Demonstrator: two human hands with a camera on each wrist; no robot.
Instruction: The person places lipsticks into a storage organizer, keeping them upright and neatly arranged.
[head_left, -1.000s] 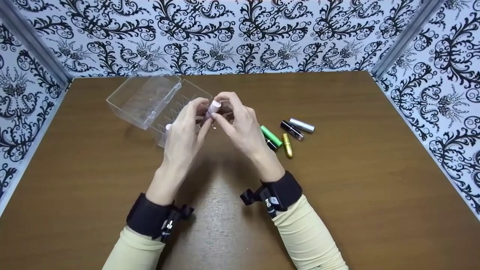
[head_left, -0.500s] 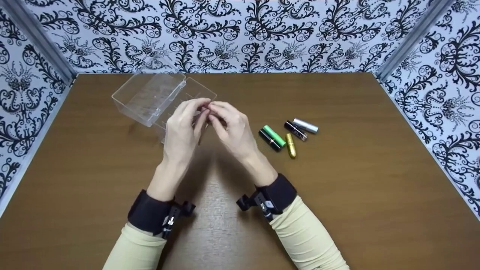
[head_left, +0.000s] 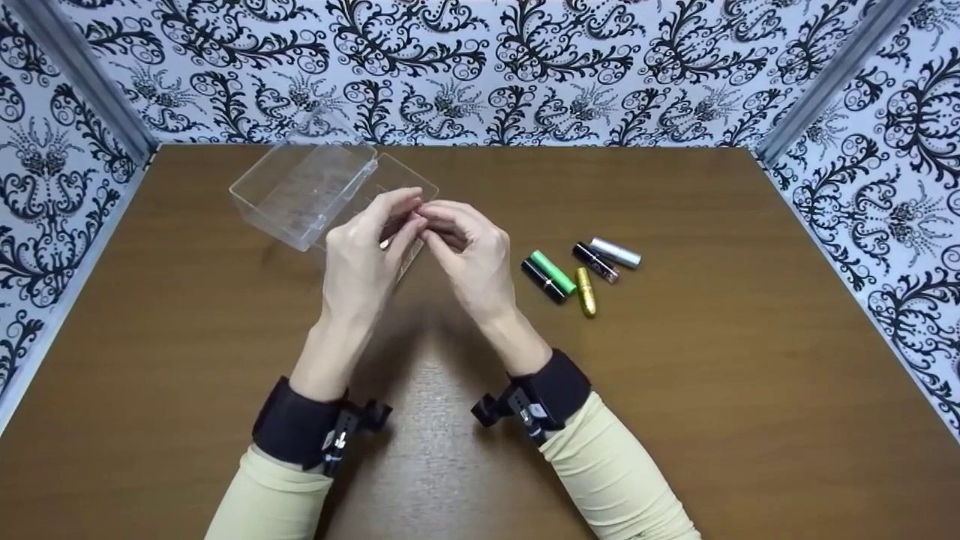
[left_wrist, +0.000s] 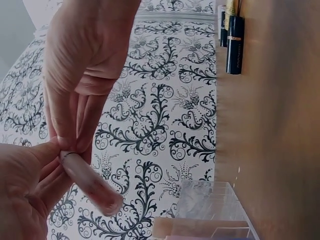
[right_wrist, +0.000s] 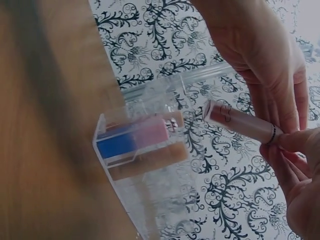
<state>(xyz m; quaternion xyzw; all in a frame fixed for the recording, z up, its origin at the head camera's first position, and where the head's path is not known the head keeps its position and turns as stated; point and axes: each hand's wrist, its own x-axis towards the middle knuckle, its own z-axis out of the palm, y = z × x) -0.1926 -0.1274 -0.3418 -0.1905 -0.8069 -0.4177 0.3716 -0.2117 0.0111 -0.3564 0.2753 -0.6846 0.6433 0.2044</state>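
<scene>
A lip gloss tube (right_wrist: pixel 242 124) with a pale pink cap end and a darker, see-through base is held between the fingertips of both hands, above the table. My left hand (head_left: pixel 356 262) and right hand (head_left: pixel 474 259) meet at its cap end, thumbs and fingers pinching there. The tube's base (left_wrist: pixel 102 197) points away from the fingers, tilted; in the head view the fingers hide most of it. Just beyond and below the left hand stands a clear divided box (right_wrist: pixel 102 150), holding a blue-and-pink tube (right_wrist: pixel 132 139) and beige tubes (right_wrist: pixel 150 162).
The box's clear lid (head_left: pixel 296 199) lies folded back to the left. Right of my hands on the brown table are a black tube (head_left: pixel 543 280), a green tube (head_left: pixel 553 271), a gold tube (head_left: pixel 586 292), another black tube (head_left: pixel 596 262) and a silver tube (head_left: pixel 616 253).
The lip gloss tube, earlier showing its pale cap above the fingers, has been turned down behind them. Both hands have closed in around its end. The loose tubes lie as before.
</scene>
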